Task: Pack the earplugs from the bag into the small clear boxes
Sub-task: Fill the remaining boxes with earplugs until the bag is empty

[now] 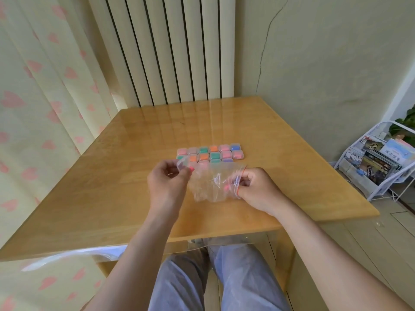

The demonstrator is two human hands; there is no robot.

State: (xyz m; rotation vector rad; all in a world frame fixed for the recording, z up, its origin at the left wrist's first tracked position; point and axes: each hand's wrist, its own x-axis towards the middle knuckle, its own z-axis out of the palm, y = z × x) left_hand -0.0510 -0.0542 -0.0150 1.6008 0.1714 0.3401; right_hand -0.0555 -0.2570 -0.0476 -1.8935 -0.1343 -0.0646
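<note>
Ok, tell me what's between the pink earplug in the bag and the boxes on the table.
Only the bag itself: the pink earplug sits inside its clear plastic, by the red zip edge the right hand grips. The bag hangs in front of the nearest boxes; nothing else visible intervenes.

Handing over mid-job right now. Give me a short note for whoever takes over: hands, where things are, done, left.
Left hand: pinches a pink earplug beside what looks like an open clear box.
Right hand: grips the bag by its red zip edge, above the table.
Done: rows of filled boxes on the table behind the bag, nearest row partly hidden.
Left: box that earplug, then the few remaining earplugs seen in the bag.
</note>
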